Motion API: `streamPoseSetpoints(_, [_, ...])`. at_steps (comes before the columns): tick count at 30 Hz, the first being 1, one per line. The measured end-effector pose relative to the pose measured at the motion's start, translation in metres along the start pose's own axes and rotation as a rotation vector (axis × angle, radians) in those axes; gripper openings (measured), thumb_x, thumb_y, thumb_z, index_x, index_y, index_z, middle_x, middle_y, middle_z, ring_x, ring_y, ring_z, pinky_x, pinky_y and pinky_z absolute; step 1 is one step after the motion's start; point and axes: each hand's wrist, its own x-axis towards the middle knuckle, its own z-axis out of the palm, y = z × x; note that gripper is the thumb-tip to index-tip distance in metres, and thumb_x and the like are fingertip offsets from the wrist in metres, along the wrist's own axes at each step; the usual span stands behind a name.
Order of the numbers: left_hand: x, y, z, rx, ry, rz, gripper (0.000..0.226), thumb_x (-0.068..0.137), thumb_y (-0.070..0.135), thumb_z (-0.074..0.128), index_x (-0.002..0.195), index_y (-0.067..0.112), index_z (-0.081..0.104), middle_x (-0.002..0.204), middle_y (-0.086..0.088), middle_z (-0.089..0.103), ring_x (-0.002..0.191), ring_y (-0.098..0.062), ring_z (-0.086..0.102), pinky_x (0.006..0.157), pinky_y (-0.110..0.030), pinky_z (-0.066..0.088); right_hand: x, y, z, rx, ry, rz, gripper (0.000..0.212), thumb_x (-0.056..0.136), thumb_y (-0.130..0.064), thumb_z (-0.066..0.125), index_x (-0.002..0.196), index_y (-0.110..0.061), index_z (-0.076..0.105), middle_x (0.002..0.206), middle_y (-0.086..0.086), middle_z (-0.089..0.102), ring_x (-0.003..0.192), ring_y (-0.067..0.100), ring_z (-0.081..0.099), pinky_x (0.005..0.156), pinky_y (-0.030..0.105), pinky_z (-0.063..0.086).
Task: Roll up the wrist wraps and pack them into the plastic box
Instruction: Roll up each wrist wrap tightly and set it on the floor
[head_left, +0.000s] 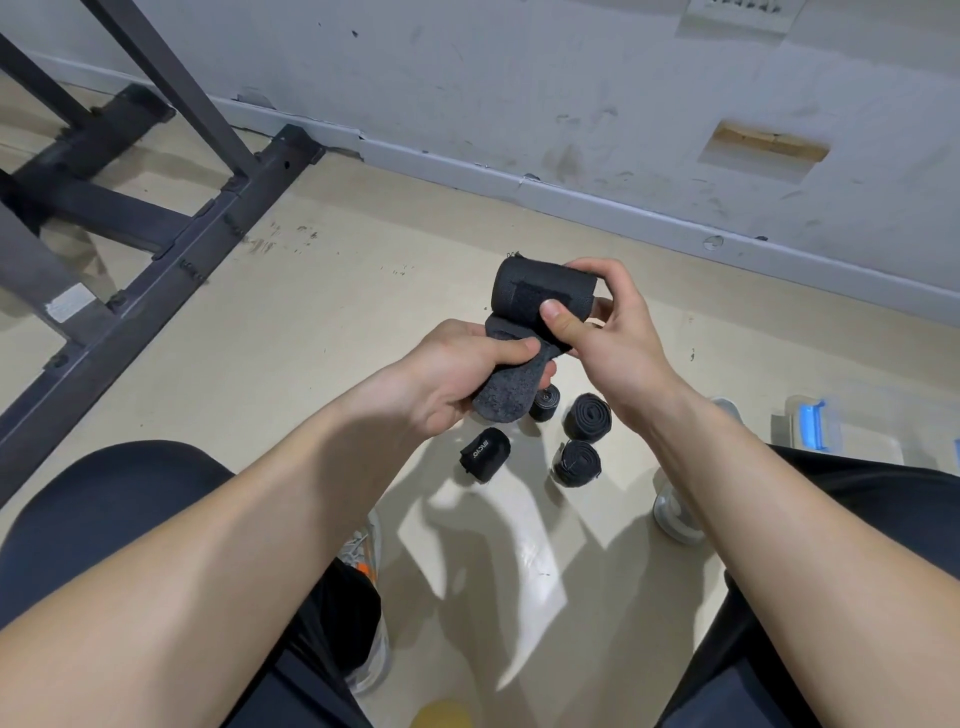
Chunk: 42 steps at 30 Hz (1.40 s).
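Forearms (270, 525) reach out to a black wrist wrap (540, 291), nearly rolled. The right hand (608, 322) clasps the roll and the left hand (457, 374) grips its loose tail. Next, likely, wind that tail on. Finished rolls (587, 423) lie on the floor below, near the plastic box (831, 431).

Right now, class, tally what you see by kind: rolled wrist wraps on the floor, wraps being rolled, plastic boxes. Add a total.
Rolled wrist wraps on the floor: 4
Part-rolled wrist wrap, held: 1
Plastic box: 1
Total: 6
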Motion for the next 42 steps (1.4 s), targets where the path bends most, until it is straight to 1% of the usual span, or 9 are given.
streamPoseSetpoints(7, [-0.001,0.006,-0.001,-0.089,0.002,0.011,0.011,0.099,0.003,0.06,0.098,-0.004,0.069,0.092,-0.019,0.077,0.078,-0.022,0.076,0.085,-0.032,0.061,-0.001,-0.008,0.0,-0.066,-0.054,-0.056,0.043,0.09,-0.003,0.074,0.12,-0.026,0.054,0.107,0.006,0.062,0.062,0.002,0.06,0.071,0.023,0.053])
streamPoseSetpoints(14, [-0.003,0.007,-0.006,-0.066,0.053,-0.001,0.012,0.098,-0.003,0.058,0.096,-0.006,0.069,0.084,-0.018,0.077,0.072,-0.02,0.076,0.074,-0.027,0.063,-0.002,-0.007,0.0,-0.065,-0.118,-0.012,0.043,0.084,-0.003,0.077,0.112,-0.025,0.053,0.104,0.009,0.064,0.07,0.018,0.069,0.087,0.047,0.06])
streamPoseSetpoints(18, [-0.004,0.006,-0.01,-0.057,0.075,-0.026,0.013,0.097,-0.005,0.057,0.106,-0.009,0.067,0.096,-0.022,0.077,0.072,-0.022,0.077,0.072,-0.029,0.064,-0.005,-0.005,0.003,0.024,-0.139,0.023,0.023,0.091,-0.02,0.074,0.105,-0.026,0.057,0.102,0.008,0.062,0.079,0.018,0.069,0.081,0.042,0.062])
streamPoseSetpoints(21, [-0.003,0.005,-0.011,-0.046,0.078,-0.025,0.017,0.097,-0.005,0.058,0.111,-0.011,0.066,0.101,-0.022,0.077,0.075,-0.022,0.077,0.074,-0.029,0.064,-0.005,-0.005,0.004,0.059,-0.097,0.024,0.016,0.098,-0.017,0.068,0.108,-0.018,0.056,0.098,0.01,0.06,0.072,0.012,0.068,0.075,0.034,0.06])
streamPoseSetpoints(27, [-0.002,0.006,-0.005,-0.038,0.106,-0.01,0.013,0.1,-0.002,0.057,0.095,0.0,0.069,0.082,-0.012,0.078,0.069,-0.017,0.077,0.067,-0.024,0.062,-0.004,-0.005,0.005,-0.012,-0.005,-0.052,0.03,0.091,-0.009,0.075,0.105,-0.028,0.056,0.105,0.003,0.061,0.068,0.015,0.068,0.074,0.053,0.059])
streamPoseSetpoints(32, [0.0,0.005,-0.001,-0.097,0.168,-0.002,0.014,0.099,-0.004,0.057,0.091,-0.001,0.068,0.076,-0.012,0.077,0.067,-0.018,0.076,0.084,-0.032,0.06,-0.005,-0.004,0.008,-0.132,0.015,-0.179,0.045,0.083,-0.008,0.079,0.105,-0.036,0.051,0.106,-0.01,0.059,0.084,0.011,0.066,0.078,0.033,0.058])
streamPoseSetpoints(36, [0.002,0.005,0.001,-0.112,0.179,0.014,0.017,0.099,-0.006,0.055,0.09,-0.001,0.068,0.078,-0.013,0.075,0.065,-0.017,0.075,0.072,-0.027,0.062,0.0,0.001,0.01,-0.335,0.039,-0.299,0.05,0.078,-0.019,0.079,0.118,-0.03,0.052,0.116,-0.011,0.054,0.106,0.018,0.062,0.09,0.043,0.055])
streamPoseSetpoints(39, [0.002,0.006,-0.002,-0.109,0.19,0.002,0.017,0.099,-0.008,0.053,0.094,-0.001,0.067,0.088,-0.013,0.073,0.066,-0.018,0.074,0.065,-0.026,0.062,0.0,0.007,0.01,-0.464,-0.004,-0.338,0.058,0.08,-0.014,0.08,0.132,-0.019,0.053,0.116,-0.004,0.045,0.105,-0.005,0.051,0.093,0.028,0.048])
streamPoseSetpoints(42, [-0.002,0.007,-0.005,-0.14,0.179,-0.029,0.019,0.099,-0.011,0.049,0.098,-0.004,0.066,0.094,-0.016,0.071,0.067,-0.019,0.073,0.059,-0.027,0.063,-0.002,0.009,0.009,-0.528,-0.049,-0.367,0.057,0.08,-0.012,0.08,0.131,-0.019,0.055,0.112,-0.003,0.041,0.099,-0.005,0.048,0.089,0.018,0.043])
